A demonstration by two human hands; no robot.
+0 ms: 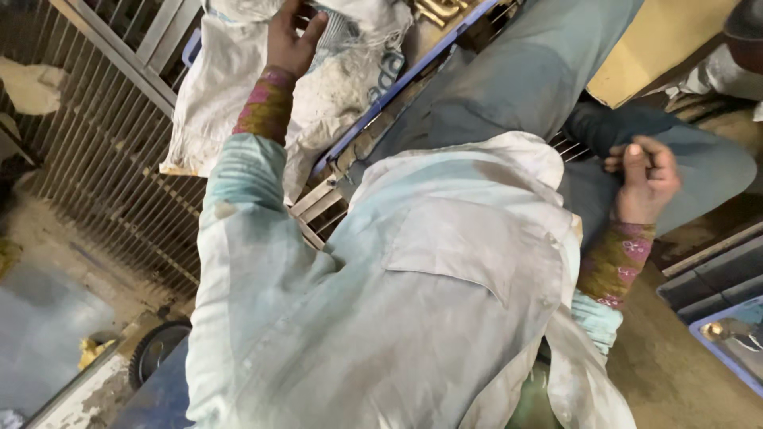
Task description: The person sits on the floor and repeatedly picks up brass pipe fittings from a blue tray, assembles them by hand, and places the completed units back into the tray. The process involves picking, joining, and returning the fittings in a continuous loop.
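Two hands are showing below the head camera, well apart. The left hand is reaching up to a dusty white woven sack, which is lying crumpled across a blue-edged frame beside a metal grille. The sack is looking grey with dirt, with faint blue print on one fold. The fingers are curling over its upper fold and touching the cloth, though whether they are pinching it cannot be told. The right hand is resting on the grey trouser knee, fingers curled shut into a loose fist, with nothing visible inside it.
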